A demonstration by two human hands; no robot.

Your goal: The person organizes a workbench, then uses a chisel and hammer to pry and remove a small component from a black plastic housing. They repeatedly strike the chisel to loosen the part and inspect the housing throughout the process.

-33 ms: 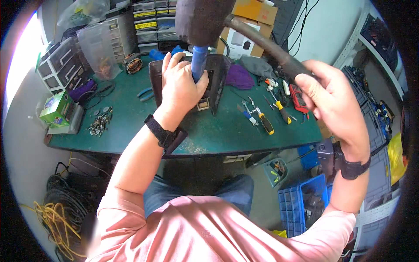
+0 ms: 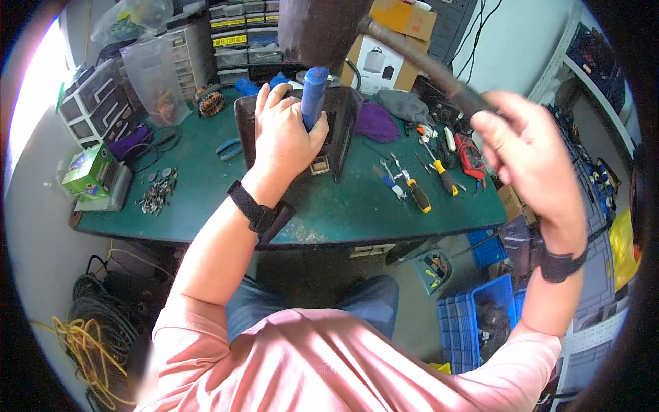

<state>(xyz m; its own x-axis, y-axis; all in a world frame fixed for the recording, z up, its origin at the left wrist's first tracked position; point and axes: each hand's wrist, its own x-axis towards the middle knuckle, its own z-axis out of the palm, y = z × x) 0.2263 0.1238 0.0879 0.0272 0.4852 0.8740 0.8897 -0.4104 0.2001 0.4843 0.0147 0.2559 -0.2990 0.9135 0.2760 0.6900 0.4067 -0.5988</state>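
Note:
My left hand (image 2: pixel 283 137) grips an upright blue cylindrical tool (image 2: pixel 313 89) over a black, vented casing (image 2: pixel 335 154), its fingers curled on the casing's upper part. My right hand (image 2: pixel 516 147) is closed around the long handle of a hammer (image 2: pixel 431 65), at the right above the bench. The hammer's big dark head (image 2: pixel 312 27) hangs blurred above the blue tool, apart from its top. The casing stands on the green workbench (image 2: pixel 206 220); its middle is hidden by my hand.
Pliers (image 2: pixel 228 147) lie left of the casing, loose screws (image 2: pixel 159 192) further left. Screwdrivers (image 2: pixel 443 172) and a purple cloth (image 2: pixel 376 120) are on the right. Drawer organisers (image 2: pixel 247 38) and cardboard boxes (image 2: pixel 401 20) stand behind. Cable coils (image 2: pixel 93 316) and a blue crate (image 2: pixel 460 329) are below.
The hammer has lifted off the top of the blue tool, uncovering it, and my right hand has shifted slightly right. My left hand has stayed in place.

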